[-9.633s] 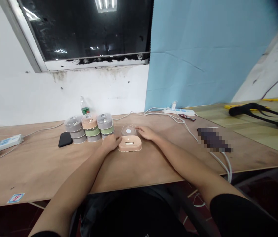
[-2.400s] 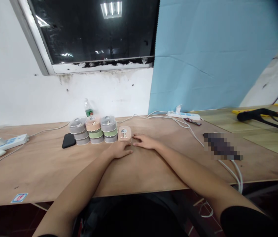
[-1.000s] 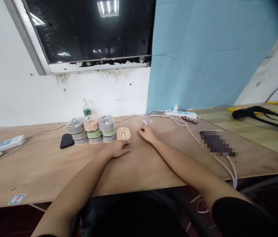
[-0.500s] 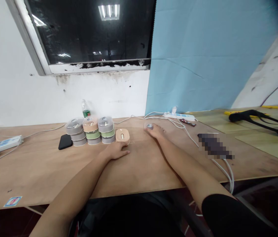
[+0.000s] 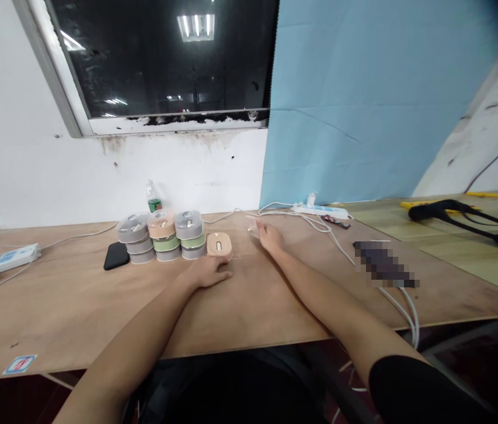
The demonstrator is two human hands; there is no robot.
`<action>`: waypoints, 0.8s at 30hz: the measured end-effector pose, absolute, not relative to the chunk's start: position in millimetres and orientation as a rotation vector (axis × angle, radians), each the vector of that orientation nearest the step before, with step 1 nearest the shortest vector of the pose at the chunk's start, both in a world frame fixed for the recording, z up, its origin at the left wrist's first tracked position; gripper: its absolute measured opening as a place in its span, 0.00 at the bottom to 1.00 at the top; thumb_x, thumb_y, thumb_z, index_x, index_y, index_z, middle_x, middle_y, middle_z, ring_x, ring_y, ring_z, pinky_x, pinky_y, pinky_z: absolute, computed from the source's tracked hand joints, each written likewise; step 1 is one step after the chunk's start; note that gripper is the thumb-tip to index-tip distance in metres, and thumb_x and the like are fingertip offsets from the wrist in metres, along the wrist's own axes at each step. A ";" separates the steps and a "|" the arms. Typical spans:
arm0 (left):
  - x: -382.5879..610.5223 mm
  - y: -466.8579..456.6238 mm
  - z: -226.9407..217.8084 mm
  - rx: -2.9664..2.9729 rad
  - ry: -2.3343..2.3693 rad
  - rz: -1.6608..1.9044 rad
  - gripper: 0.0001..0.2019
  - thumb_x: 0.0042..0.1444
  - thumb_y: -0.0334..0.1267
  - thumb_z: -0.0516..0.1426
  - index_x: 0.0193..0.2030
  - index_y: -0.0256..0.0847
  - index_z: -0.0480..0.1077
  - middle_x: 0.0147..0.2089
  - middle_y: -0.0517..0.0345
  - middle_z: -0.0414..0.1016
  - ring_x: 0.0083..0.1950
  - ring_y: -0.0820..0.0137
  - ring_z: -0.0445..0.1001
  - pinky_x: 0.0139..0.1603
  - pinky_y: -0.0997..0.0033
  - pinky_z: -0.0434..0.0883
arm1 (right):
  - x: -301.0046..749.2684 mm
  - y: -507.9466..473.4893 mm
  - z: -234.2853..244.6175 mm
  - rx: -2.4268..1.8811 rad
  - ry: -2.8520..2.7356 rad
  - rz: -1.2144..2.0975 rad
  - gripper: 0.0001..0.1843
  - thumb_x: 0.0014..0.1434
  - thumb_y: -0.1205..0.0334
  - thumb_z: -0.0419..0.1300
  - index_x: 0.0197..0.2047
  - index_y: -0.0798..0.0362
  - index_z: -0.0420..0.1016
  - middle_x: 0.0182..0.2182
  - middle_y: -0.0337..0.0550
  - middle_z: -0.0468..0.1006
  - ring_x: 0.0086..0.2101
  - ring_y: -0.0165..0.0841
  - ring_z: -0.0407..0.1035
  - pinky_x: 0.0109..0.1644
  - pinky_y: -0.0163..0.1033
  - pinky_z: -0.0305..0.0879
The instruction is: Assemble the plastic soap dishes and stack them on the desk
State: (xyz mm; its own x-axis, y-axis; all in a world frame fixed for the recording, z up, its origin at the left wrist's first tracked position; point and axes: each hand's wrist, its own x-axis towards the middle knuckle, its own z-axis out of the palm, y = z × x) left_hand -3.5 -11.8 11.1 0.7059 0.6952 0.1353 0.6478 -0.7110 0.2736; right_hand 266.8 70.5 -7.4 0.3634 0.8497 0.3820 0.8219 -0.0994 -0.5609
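Note:
My left hand [image 5: 207, 272] lies flat and open on the wooden table [image 5: 76, 300], fingers pointing right, just in front of a single peach box [image 5: 219, 245] with a clear lid. That box stands at the right end of a row of stacked round boxes [image 5: 162, 235] in grey, peach and green. My right hand [image 5: 269, 236] is farther back and to the right, fingers curled around a small clear piece [image 5: 252, 227] that is blurred.
A black phone [image 5: 116, 255] lies left of the stacks and a bottle [image 5: 153, 200] stands behind them. Power strips sit at the far left [image 5: 4, 259] and back right [image 5: 319, 209], with white cables [image 5: 401, 297] trailing off the front edge. A black tool [image 5: 456, 209] lies on the right-hand table.
My right hand reached back to the small clear piece, closed on it and has drawn slightly leftward with it. My left hand has stayed flat by the peach box.

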 end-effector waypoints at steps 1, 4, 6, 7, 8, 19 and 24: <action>-3.4 -11.7 10.8 2.709 1.078 0.336 0.21 0.58 0.54 0.53 0.52 0.43 0.69 0.51 0.51 0.76 0.49 0.57 0.74 0.45 0.62 0.70 | 267.0 70.9 -8.0 -1.906 -1.440 0.042 0.37 0.65 0.38 0.38 0.34 0.54 0.80 0.33 0.56 0.80 0.41 0.43 0.74 0.42 0.39 0.65; -3.0 -12.1 10.5 2.704 1.088 0.324 0.21 0.59 0.53 0.53 0.53 0.44 0.69 0.51 0.52 0.76 0.49 0.58 0.74 0.45 0.63 0.70 | 272.1 72.5 -11.4 -1.903 -1.458 0.054 0.32 0.66 0.43 0.41 0.31 0.53 0.80 0.29 0.53 0.80 0.38 0.41 0.75 0.40 0.38 0.64; -2.6 -12.6 10.9 2.696 1.102 0.315 0.21 0.59 0.53 0.53 0.53 0.45 0.69 0.51 0.52 0.76 0.49 0.58 0.74 0.45 0.63 0.70 | 276.4 73.2 -13.6 -1.942 -1.493 0.058 0.27 0.65 0.47 0.45 0.32 0.53 0.80 0.31 0.52 0.80 0.38 0.41 0.74 0.40 0.38 0.64; -2.5 -12.8 11.2 2.695 1.107 0.311 0.21 0.59 0.53 0.53 0.53 0.45 0.69 0.51 0.52 0.76 0.49 0.58 0.74 0.45 0.63 0.70 | 277.9 73.2 -14.5 -1.967 -1.502 0.053 0.24 0.65 0.49 0.46 0.33 0.53 0.79 0.32 0.51 0.80 0.38 0.41 0.74 0.40 0.39 0.64; -2.3 -13.0 11.6 2.697 1.107 0.310 0.21 0.59 0.53 0.53 0.53 0.45 0.69 0.51 0.52 0.76 0.49 0.58 0.74 0.45 0.63 0.70 | 278.4 72.9 -15.4 -1.982 -1.504 0.041 0.22 0.64 0.50 0.48 0.35 0.53 0.79 0.34 0.51 0.80 0.38 0.41 0.74 0.40 0.39 0.64; -2.8 -11.7 9.7 2.702 1.089 0.343 0.21 0.58 0.54 0.53 0.52 0.44 0.70 0.51 0.51 0.76 0.49 0.57 0.74 0.45 0.62 0.70 | 247.4 88.9 -26.3 -1.737 -1.980 -0.088 0.24 0.60 0.47 0.55 0.53 0.51 0.72 0.53 0.54 0.71 0.53 0.46 0.63 0.58 0.49 0.57; -3.3 -12.0 11.3 2.705 1.063 0.358 0.21 0.58 0.54 0.53 0.51 0.43 0.70 0.49 0.51 0.76 0.47 0.58 0.74 0.43 0.63 0.70 | 245.5 89.2 -26.0 -1.673 -1.938 -0.147 0.19 0.59 0.64 0.54 0.53 0.53 0.72 0.46 0.52 0.75 0.47 0.41 0.67 0.54 0.43 0.61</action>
State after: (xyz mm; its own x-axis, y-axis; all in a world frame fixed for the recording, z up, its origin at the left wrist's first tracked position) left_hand -3.3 -12.0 11.3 0.7098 0.6890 0.1466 0.6373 -0.7167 0.2830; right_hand 245.5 89.2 -26.0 -0.0556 0.8749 0.4811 0.9375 0.2115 -0.2762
